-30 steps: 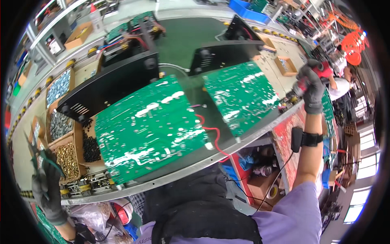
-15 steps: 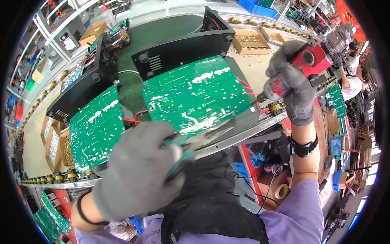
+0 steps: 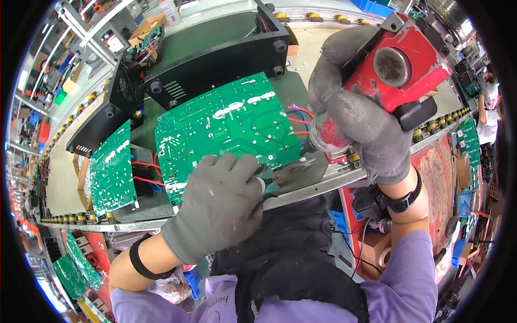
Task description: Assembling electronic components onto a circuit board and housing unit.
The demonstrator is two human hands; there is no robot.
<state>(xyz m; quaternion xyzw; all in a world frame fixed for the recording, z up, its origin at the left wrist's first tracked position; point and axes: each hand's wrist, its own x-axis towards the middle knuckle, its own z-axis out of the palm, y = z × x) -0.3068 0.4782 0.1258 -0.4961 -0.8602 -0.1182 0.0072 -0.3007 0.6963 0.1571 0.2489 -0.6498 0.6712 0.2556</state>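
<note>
My gloved left hand [image 3: 218, 202] is closed around long-nose pliers [image 3: 271, 189] with teal handles, at the near edge of a large green circuit board [image 3: 223, 126]. Its fingers hide most of the pliers, and the jaws point right along the board's lower edge. The board lies tilted, solder side up, against a black metal housing [image 3: 215, 67]. Up close on the right, my gloved right hand [image 3: 355, 116] grips a worn red power screwdriver [image 3: 390, 70]. The tool's nose points down left, near red and blue wires [image 3: 299, 119] at the board's right edge.
A second green board [image 3: 113, 175] leans on another black housing [image 3: 99, 121] at the left. A metal rail with yellow rollers [image 3: 431, 128] edges the bench. Cardboard trays stand behind, and a red surface [image 3: 436, 172] lies to the right. A person works at the far right.
The screwdriver has come nearer and to the left, now large in view. My left hand has moved slightly right with the pliers. The boards and housings appear shifted left.
</note>
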